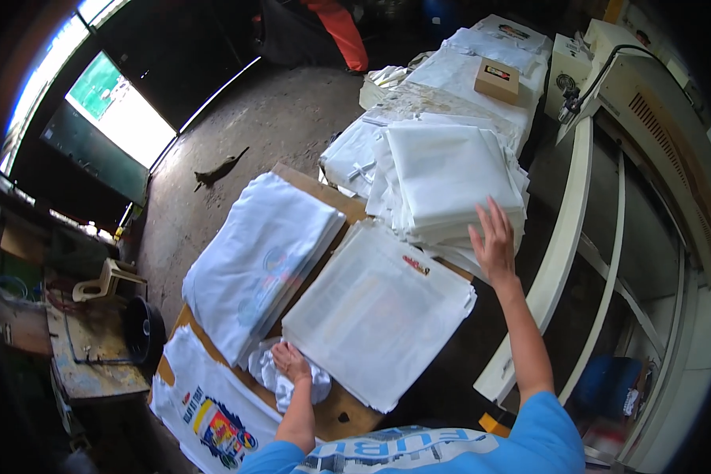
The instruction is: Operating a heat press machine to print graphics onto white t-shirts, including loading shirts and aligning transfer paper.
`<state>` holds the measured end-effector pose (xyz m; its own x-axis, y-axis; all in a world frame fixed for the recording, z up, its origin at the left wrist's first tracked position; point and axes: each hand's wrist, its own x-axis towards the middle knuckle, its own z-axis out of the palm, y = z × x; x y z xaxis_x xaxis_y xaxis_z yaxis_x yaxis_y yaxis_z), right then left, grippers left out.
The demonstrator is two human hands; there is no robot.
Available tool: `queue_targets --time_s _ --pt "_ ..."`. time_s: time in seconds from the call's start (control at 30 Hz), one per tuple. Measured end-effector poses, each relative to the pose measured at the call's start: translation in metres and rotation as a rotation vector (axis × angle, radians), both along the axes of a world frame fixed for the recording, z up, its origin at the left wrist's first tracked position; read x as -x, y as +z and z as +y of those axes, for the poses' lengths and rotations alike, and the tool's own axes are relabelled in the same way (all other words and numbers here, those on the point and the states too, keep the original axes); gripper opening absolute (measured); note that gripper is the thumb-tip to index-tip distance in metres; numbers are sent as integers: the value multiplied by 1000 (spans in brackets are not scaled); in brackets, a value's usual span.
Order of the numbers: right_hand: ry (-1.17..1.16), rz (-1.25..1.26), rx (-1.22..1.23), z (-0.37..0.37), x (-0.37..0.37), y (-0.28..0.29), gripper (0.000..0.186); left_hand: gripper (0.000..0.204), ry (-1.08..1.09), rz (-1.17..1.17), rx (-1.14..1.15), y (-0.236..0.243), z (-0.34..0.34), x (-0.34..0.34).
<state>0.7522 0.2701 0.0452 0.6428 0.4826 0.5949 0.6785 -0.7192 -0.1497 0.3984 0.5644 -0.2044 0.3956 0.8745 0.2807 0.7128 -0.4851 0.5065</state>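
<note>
My left hand is closed over a crumpled white cloth, with its fingers bent against it. The cloth lies on the brown board between a folded white stack and a pile of white sheets that has a small coloured print at its far corner. My right hand is open, fingers apart, at the near right edge of a taller stack of white sheets. Whether its fingertips touch the stack I cannot tell. To the left lie folded white fabric pieces with a faint coloured print.
A white printed shirt lies at the near left. Beyond the stacks, a brown box rests on a white-covered table. On the right stands a large pale machine with a curved frame. A plastic stool stands at the left.
</note>
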Motion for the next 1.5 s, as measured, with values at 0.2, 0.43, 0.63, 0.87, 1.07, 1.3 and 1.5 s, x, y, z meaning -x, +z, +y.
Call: queue_targets --time_s 0.2,0.43,0.63,0.87,1.07,1.3,1.5 --pt "-65 -187 138 69 -119 -15 48 21 23 123 20 8 -1 -6" --pt "-429 157 376 47 -156 -152 49 22 34 184 56 9 1 -11" --pt "-291 -64 112 123 -196 -77 52 24 40 194 114 5 4 -5" --pt "-435 -216 238 149 -298 -90 47 25 11 208 139 9 3 -12" --pt "-436 296 376 129 -315 -141 47 25 30 217 115 8 6 -9" --pt "-596 -234 -138 120 -296 -63 47 23 38 234 95 15 6 -4" --pt "-800 211 189 55 -298 -147 52 24 31 220 141 11 1 -5"
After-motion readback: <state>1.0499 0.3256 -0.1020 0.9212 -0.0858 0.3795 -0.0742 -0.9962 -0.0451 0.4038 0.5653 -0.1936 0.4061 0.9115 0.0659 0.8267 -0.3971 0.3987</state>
